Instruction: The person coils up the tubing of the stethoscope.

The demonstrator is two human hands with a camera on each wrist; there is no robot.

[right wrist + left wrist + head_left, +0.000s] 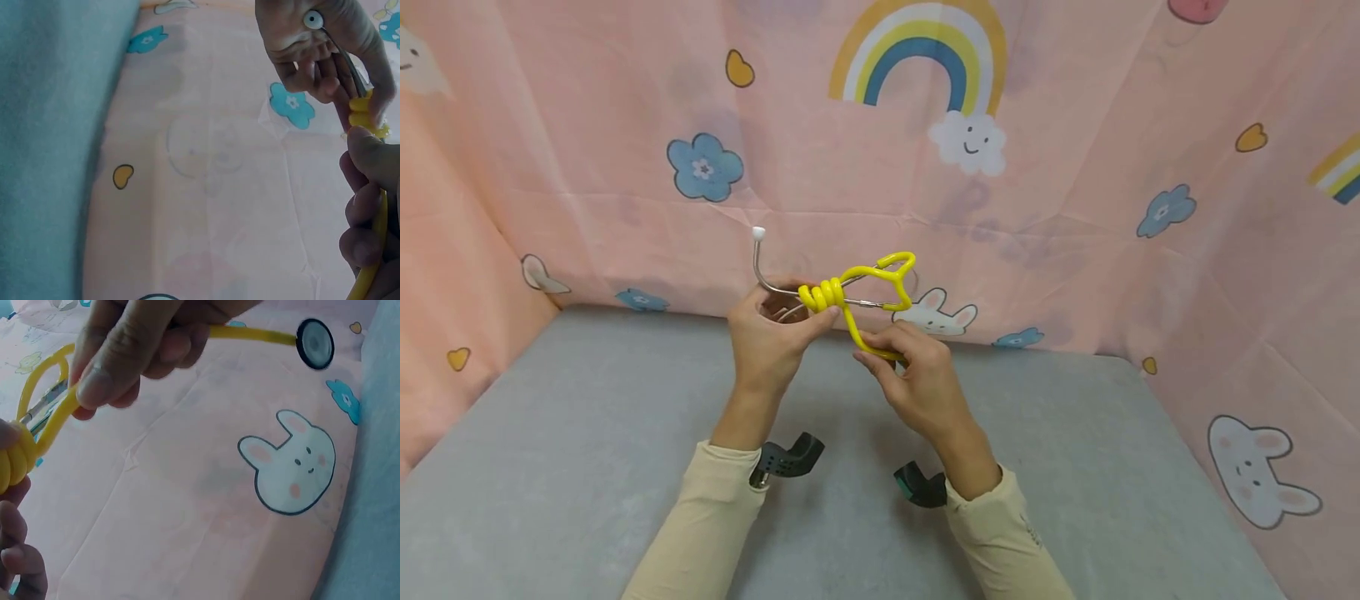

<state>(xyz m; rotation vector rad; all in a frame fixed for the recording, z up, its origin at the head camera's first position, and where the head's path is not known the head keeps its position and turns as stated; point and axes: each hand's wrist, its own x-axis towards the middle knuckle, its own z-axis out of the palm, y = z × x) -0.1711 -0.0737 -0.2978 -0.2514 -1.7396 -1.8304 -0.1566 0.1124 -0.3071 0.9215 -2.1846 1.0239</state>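
Observation:
A stethoscope (824, 294) with yellow tubing is held up in front of the backdrop. Its tubing is wound in several tight turns round the metal ear tubes (758, 262), and a yellow loop (901, 275) sticks out to the right. My left hand (766, 343) grips the wound turns between thumb and fingers, a white ear tip (758, 233) rising above it. With thumb and fingers my right hand (921, 379) pinches the tubing leading away from the turns. Past that hand, the round chest piece (315, 344) with a black rim dangles in the left wrist view.
A grey table (850, 517) lies beneath both hands. Behind it hangs a pink cloth backdrop (820, 175) printed with rainbows, flowers and rabbits, which also covers both sides. Dark wrist mounts (792, 457) stick out from the beige sleeves (700, 525).

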